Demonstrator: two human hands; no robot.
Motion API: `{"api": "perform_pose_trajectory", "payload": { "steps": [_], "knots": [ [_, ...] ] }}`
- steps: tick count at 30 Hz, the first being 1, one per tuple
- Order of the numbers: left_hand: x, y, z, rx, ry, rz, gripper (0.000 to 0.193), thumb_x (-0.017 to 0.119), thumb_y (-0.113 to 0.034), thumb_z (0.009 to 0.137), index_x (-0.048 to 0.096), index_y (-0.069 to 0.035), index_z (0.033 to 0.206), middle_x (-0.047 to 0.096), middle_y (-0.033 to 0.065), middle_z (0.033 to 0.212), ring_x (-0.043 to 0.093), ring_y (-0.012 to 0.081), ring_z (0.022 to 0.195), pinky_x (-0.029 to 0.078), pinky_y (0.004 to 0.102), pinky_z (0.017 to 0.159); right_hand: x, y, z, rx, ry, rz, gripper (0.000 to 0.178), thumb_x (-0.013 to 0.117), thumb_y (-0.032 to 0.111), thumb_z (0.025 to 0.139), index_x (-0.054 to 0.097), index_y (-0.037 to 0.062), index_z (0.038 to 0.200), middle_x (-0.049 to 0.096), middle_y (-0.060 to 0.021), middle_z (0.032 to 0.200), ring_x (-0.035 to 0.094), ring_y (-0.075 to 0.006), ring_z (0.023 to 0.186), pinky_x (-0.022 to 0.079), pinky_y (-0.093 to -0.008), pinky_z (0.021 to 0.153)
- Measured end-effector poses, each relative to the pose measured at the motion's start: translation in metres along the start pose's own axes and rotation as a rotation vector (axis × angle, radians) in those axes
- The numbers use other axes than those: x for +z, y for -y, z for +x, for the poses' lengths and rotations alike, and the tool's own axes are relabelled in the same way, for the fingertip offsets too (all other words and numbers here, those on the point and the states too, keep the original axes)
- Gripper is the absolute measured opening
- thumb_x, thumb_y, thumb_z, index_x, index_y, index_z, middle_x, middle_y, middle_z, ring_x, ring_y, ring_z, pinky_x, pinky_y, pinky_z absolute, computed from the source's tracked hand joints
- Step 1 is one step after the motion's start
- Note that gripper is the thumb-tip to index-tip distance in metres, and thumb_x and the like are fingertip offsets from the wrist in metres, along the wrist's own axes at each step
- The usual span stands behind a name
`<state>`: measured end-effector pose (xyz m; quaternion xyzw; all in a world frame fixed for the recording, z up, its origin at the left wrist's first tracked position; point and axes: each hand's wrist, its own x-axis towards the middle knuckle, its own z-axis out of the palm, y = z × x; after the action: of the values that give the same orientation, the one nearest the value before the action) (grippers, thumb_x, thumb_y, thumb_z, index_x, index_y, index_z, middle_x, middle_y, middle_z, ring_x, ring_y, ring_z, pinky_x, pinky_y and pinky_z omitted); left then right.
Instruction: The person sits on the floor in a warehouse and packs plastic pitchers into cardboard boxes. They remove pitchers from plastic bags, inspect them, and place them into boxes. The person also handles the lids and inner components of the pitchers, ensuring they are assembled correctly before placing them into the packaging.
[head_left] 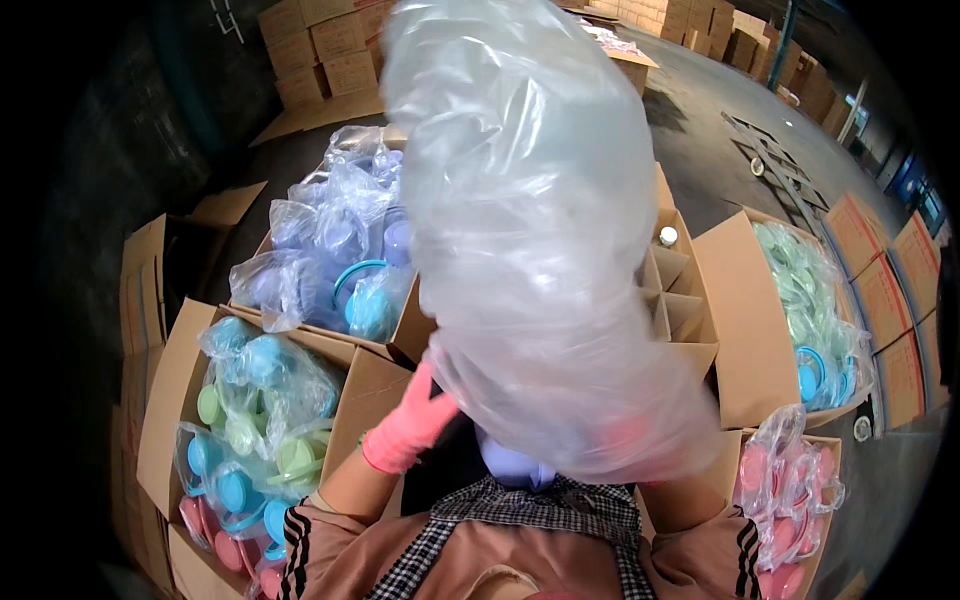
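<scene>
Fingers of the pink-gloved left hand (408,430) are spread, forefinger and thumb standing apart at the lower edge of a huge, puffed-up clear plastic bag (530,220). Behind its film the pink-gloved right hand (640,440) shows only as a blurred glow, so I cannot tell whether those fingers grip or lie loose.

All this goes on over a dark grey floor (712,185), in a dim storage hall with brown cardboard cartons (340,45) stacked at the back. A flat metal frame (775,165) lies off to the right, near more stacked cartons (880,300).

The bag is held up in front of the person's chest, taller than anything near it, colourless and milky, smeared by motion. Beneath its lower edge, at the lap, sits a smooth, rounded lavender object (512,465).

Soft, wrinkled film catches white streaks of light, against the stiff, matte walls of the open boxes around. One brown box (412,320) holds lavender and blue pieces in crinkled bags; another (165,420) has round blue, green and pink ones. A divided carton (690,355) shows square cardboard cells. Across the person's front runs a black-and-white checked cloth apron (560,500).
</scene>
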<state>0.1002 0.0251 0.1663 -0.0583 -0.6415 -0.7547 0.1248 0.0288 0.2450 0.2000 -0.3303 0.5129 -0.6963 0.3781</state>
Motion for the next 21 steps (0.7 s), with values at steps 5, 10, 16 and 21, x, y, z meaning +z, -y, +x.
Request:
{"api": "perform_pose_trajectory", "payload": {
  "steps": [5,10,16,21],
  "knots": [
    [-0.081,0.012,0.080,0.104,0.164,-0.644,0.045,0.045,-0.021,0.089,0.033,-0.002,0.128,0.044,0.0118,0.123,0.045,0.0202,0.110,0.038,0.0339,0.093,0.010,0.033,0.024,0.325,0.176,-0.469,0.018,0.047,0.011,0.083,0.050,0.0040,0.100,0.056,-0.0067,0.091,0.047,-0.0189,0.103,0.033,-0.0324,0.094],
    [-0.140,0.109,0.100,0.277,-0.249,0.061,0.040,0.039,-0.022,0.091,0.036,-0.003,0.126,0.046,0.0107,0.122,0.046,0.0223,0.110,0.038,0.0355,0.094,-0.097,0.001,0.077,-0.390,-0.280,-2.022,0.016,0.042,0.014,0.085,0.052,0.0055,0.094,0.056,-0.0111,0.088,0.052,-0.0235,0.094,0.036,-0.0410,0.089],
    [-0.080,0.179,0.082,0.025,-0.297,0.611,0.045,0.060,-0.022,0.081,0.045,-0.004,0.119,0.051,0.0112,0.117,0.049,0.0239,0.107,0.037,0.0317,0.092,-0.132,-0.065,0.049,0.271,-0.386,-0.747,0.026,0.052,0.020,0.082,0.056,-0.0047,0.088,0.061,-0.0154,0.078,0.058,-0.0241,0.075,0.044,-0.0320,0.072],
    [-0.068,0.134,0.026,-0.128,-0.495,-0.858,0.051,0.032,-0.048,0.090,0.041,-0.011,0.123,0.048,0.0096,0.120,0.048,0.0227,0.106,0.036,0.0371,0.094,-0.072,-0.043,-0.012,-0.019,-0.456,-1.076,0.025,0.058,0.014,0.077,0.058,-0.0011,0.096,0.058,-0.0159,0.099,0.053,-0.0314,0.092,0.041,-0.0368,0.085]
  ]
}}
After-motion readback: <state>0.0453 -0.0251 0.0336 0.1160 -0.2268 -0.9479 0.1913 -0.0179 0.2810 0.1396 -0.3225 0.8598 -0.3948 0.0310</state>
